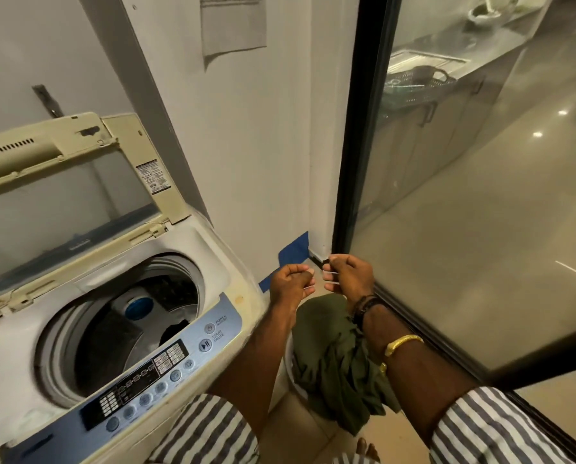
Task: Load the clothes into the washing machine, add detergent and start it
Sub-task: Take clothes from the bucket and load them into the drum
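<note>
We hold our left hand [291, 279] and right hand [348, 272] side by side, almost touching, with the fingers curled into loose fists and nothing visible in them. The crumpled olive-green cloth garment [340, 363] lies directly below, between our forearms, and its length runs back towards our feet. The open drum of the white top-loading washing machine [213, 249] is on our left, nearer the left hand.
</note>
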The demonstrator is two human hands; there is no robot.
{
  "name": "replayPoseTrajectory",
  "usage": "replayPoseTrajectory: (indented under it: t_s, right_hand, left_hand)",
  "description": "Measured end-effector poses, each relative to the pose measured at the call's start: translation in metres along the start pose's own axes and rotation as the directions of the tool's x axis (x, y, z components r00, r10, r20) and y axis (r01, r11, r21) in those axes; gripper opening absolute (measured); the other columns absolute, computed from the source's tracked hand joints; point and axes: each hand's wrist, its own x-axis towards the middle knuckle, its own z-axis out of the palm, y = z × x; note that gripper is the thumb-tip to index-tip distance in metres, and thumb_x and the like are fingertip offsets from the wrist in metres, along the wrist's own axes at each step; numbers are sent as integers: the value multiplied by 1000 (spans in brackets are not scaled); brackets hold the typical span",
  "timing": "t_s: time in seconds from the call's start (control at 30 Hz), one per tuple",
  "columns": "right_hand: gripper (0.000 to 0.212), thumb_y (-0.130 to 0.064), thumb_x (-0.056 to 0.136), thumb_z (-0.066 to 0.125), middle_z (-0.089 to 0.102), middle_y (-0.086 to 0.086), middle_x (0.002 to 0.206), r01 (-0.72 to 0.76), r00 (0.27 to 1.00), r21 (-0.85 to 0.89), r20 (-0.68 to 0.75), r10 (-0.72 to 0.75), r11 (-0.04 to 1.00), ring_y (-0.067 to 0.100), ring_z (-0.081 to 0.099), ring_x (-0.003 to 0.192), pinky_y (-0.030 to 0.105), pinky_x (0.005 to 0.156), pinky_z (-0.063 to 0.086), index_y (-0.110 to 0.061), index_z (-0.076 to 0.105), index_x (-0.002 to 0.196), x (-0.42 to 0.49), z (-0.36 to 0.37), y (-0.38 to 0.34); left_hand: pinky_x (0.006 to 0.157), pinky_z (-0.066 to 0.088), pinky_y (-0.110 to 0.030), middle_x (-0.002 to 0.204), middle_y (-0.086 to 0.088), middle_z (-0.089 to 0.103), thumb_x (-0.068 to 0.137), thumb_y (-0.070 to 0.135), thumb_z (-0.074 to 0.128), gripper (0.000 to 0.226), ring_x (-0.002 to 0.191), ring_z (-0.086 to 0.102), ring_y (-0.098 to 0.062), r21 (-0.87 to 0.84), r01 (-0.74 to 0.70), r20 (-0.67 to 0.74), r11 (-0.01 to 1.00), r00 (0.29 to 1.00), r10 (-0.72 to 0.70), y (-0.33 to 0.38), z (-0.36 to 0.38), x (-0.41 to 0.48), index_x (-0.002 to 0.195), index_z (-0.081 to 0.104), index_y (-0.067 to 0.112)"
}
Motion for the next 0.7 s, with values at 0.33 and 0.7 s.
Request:
replayPoseTrajectory:
  t_s: [0.33,0.7]
  right_hand:
    - [15,-16,98,55,71,7,81,-106,994,-52,-2,106,993,18,64,65,30,54,54,-11,69,94,26,-62,19]
    - [14,-20,90,63,73,13,80,-234,972,-111,-24,233,966,19,61,59,29,53,50,-10,72,87,51,-102,70]
  left_hand:
    - [72,61,-32,97,-14,72,85,5,72,15,87,71,-24,30,80,-62,996,995,-78,-40,53,7,99,67,9]
    - [79,60,-41,96,-13,72,85,10,72,13,83,68,-23,124,235,-155,964,964,-215,-106,76,8,97,67,13]
